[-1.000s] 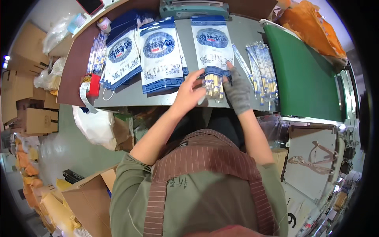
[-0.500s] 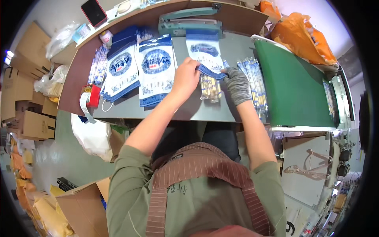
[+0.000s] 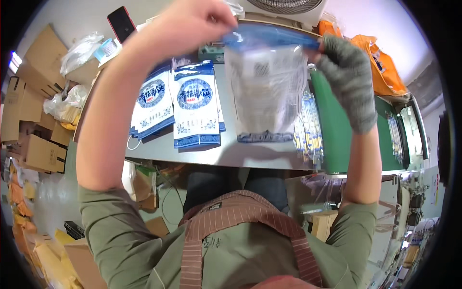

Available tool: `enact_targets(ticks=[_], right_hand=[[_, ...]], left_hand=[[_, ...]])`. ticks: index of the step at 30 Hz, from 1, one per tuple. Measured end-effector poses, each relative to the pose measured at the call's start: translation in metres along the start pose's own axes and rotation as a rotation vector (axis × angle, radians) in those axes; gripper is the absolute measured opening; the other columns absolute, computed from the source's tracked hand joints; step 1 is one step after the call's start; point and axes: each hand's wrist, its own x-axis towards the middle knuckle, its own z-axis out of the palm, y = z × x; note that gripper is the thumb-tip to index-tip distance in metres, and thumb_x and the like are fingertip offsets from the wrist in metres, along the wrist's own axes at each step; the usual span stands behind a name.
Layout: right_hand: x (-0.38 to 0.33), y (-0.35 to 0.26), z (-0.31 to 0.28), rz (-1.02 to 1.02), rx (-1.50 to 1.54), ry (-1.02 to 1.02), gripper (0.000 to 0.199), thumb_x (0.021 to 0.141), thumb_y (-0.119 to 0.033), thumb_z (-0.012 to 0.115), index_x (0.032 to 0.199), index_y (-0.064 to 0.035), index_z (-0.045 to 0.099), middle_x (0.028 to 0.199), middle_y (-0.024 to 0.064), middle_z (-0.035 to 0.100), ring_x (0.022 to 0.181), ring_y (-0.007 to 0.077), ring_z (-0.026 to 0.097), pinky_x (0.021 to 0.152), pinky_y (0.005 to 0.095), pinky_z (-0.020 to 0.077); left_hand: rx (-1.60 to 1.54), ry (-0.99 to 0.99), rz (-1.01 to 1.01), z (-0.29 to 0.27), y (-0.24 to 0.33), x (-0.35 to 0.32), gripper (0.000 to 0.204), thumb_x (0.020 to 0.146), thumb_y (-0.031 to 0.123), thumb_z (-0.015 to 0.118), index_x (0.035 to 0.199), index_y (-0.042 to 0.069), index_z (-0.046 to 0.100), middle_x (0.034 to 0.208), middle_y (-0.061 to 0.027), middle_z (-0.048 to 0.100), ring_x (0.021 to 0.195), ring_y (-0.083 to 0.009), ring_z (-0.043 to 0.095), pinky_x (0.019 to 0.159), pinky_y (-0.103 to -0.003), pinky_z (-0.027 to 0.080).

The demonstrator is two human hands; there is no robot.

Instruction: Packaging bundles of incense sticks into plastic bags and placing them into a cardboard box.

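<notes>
My bare left hand [image 3: 204,21] and my right hand [image 3: 349,79], in a grey fingerless glove, are both raised over the workbench. Between them, pinched by the two upper corners, hangs a translucent white plastic pouch [image 3: 267,91] with a blue top band. Its blue patterned lower edge is just above the grey tabletop. The pouch is slightly blurred, and I cannot tell what is inside. To its left lie printed white-and-blue pouches [image 3: 195,96] in overlapping piles. Right of it, partly covered by the pouch, is a row of slim wrapped sticks [image 3: 309,127].
A teal bench sealer [image 3: 211,54] stands behind the pouches, mostly hidden. The green conveyor belt [image 3: 337,139] runs at the right, with orange bags [image 3: 385,72] beyond it. A phone [image 3: 121,23] and a fan [image 3: 288,6] are at the back. Cardboard boxes [image 3: 45,153] are stacked far left.
Both hands have risen from the tabletop and moved apart, lifting the pouch upright and spreading its top. The small stick bundle that lay under my hands is out of sight.
</notes>
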Motion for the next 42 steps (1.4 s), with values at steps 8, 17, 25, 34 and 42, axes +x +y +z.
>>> enact_targets(ticks=[8, 17, 25, 34, 42], right_hand=[[0.049, 0.031, 0.047, 0.310, 0.031, -0.192, 0.011, 0.090, -0.011, 0.062, 0.088, 0.0003, 0.064, 0.074, -0.0019, 0.061, 0.071, 0.0029, 0.056, 0.061, 0.0186, 0.0466], [-0.149, 0.121, 0.068, 0.266, -0.847, -0.238, 0.062, 0.090, -0.037, 0.060, 0.135, 0.0029, 0.043, 0.130, 0.0246, 0.051, 0.118, 0.0374, 0.051, 0.101, 0.0411, 0.0414], [-0.198, 0.161, 0.090, 0.663, -0.783, -0.215, 0.086, 0.092, -0.058, 0.044, 0.142, 0.0097, 0.028, 0.144, 0.0305, 0.035, 0.135, 0.0405, 0.034, 0.111, 0.0421, 0.0300], [-0.146, 0.170, 0.130, 0.985, -0.315, -0.157, 0.063, 0.096, -0.042, 0.048, 0.136, 0.0065, 0.042, 0.117, 0.0252, 0.061, 0.110, 0.0370, 0.058, 0.093, 0.0407, 0.0454], [-0.124, 0.170, 0.085, 0.671, 1.207, 0.191, 0.035, 0.087, -0.014, 0.069, 0.117, -0.0011, 0.054, 0.105, 0.0053, 0.061, 0.097, 0.0168, 0.058, 0.085, 0.0301, 0.0482]], left_hand=[[0.133, 0.084, 0.187, 0.053, -0.034, 0.028, 0.036, 0.083, 0.030, 0.069, 0.102, 0.000, 0.067, 0.101, -0.0138, 0.067, 0.091, -0.0277, 0.064, 0.084, -0.037, 0.052], [0.542, -0.234, 0.169, 0.188, -0.074, -0.051, 0.015, 0.075, 0.009, 0.060, 0.084, -0.002, 0.064, 0.083, -0.0178, 0.065, 0.082, -0.0306, 0.066, 0.064, -0.041, 0.054], [-0.603, 0.211, -0.141, 0.305, -0.051, -0.006, 0.059, 0.084, 0.038, 0.067, 0.116, -0.009, 0.051, 0.105, -0.0266, 0.063, 0.084, -0.0353, 0.065, 0.081, -0.039, 0.051], [-0.889, 0.309, -0.840, 0.387, -0.082, 0.087, 0.057, 0.083, 0.027, 0.068, 0.120, -0.010, 0.046, 0.107, -0.0235, 0.062, 0.084, -0.0271, 0.066, 0.073, -0.037, 0.052], [-0.944, 0.399, -0.143, 0.299, 0.003, 0.052, 0.091, 0.080, 0.054, 0.069, 0.142, 0.002, 0.030, 0.135, -0.0246, 0.036, 0.132, -0.0355, 0.030, 0.108, -0.045, 0.027]])
